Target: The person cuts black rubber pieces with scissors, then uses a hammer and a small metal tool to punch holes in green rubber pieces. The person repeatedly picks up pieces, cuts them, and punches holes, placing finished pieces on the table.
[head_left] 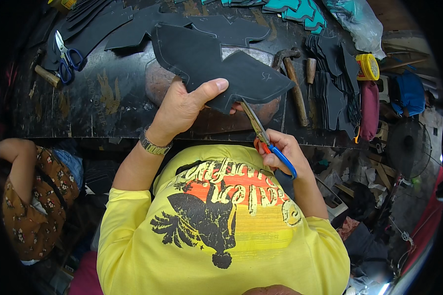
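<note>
My left hand [189, 104] is closed on a black sheet piece [202, 56] with a pale outline drawn along its edge. The thumb presses on top while the fingers go underneath, partly hidden. In my right hand [286, 150] is a pair of scissors [255, 120] with blue and orange handles. Its blades point up and left, their tips at the lower edge of the black piece, beside the fingertips showing under it. Below the piece lies a brown rounded board [206, 123] on the dark table [108, 115].
Blue-handled scissors [70, 59] and a wooden handle [47, 76] lie at left. A hammer [295, 88], a wooden-handled tool [310, 71] and stacked black pieces [325, 93] are at right. Teal pieces [300, 12] lie far right. Another person's patterned clothing [39, 206] shows at lower left.
</note>
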Motion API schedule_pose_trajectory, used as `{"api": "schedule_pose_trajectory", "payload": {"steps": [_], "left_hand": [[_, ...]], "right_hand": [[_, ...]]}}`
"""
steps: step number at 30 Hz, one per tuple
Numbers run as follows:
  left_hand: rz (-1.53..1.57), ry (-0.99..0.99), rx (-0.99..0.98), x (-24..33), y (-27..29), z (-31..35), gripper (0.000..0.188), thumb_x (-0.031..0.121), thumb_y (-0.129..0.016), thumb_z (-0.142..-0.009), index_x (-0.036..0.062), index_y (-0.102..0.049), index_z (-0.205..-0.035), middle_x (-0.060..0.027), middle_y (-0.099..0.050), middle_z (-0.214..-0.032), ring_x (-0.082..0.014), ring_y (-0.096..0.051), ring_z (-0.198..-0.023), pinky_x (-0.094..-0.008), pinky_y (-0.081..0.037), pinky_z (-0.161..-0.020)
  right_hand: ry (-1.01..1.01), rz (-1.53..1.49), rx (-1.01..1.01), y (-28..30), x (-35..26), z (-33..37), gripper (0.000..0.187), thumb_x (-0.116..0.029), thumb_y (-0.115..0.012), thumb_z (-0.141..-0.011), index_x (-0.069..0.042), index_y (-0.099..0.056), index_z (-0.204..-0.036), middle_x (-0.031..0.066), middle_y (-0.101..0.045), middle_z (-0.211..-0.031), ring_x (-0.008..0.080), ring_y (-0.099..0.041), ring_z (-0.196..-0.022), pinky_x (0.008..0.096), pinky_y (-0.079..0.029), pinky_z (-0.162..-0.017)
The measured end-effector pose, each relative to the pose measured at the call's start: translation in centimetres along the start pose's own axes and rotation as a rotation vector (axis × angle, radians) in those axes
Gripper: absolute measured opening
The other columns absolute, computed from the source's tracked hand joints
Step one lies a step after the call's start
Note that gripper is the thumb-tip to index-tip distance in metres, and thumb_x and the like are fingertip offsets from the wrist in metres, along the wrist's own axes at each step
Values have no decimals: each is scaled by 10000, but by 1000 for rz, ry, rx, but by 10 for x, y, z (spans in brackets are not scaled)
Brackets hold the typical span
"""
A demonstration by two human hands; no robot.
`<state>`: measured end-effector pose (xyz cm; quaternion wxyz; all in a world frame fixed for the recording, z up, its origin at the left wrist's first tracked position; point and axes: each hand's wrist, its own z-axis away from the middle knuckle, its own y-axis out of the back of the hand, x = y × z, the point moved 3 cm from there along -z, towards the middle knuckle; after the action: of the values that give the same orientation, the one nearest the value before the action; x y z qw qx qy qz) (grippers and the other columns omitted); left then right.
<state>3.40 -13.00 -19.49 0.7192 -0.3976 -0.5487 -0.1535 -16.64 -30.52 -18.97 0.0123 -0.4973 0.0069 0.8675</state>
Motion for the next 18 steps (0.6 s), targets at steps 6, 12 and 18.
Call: {"api": "schedule_pose_trajectory", "payload": {"steps": [6,12,18], "left_hand": [[-3,-15,0,-1,0,0,255,154,-613,-1006,-73,-675,-1106,-194,-754,-974,-271,-769,-839,-384,-659,-751],[-32,-38,-2,4,-3,5,235,134,-619,-1000,-70,-675,-1100,-181,-752,-987,-256,-765,-836,-379,-657,-752],[-66,-62,2,5,-7,8,206,105,-644,-988,-63,-679,-1102,-150,-751,-1010,-212,-744,-858,-344,-634,-777]], "right_hand": [[-5,20,9,4,3,-1,694,-687,-849,-693,-64,-607,-877,-37,-530,-813,52,-450,-721,225,-351,-624],[7,-24,-10,-2,2,2,727,-693,-854,-672,-53,-609,-915,-35,-529,-827,44,-462,-719,210,-355,-630],[-4,28,0,-3,-4,5,802,-742,-849,-633,-44,-612,-949,-32,-526,-829,40,-485,-724,205,-373,-643]]}}
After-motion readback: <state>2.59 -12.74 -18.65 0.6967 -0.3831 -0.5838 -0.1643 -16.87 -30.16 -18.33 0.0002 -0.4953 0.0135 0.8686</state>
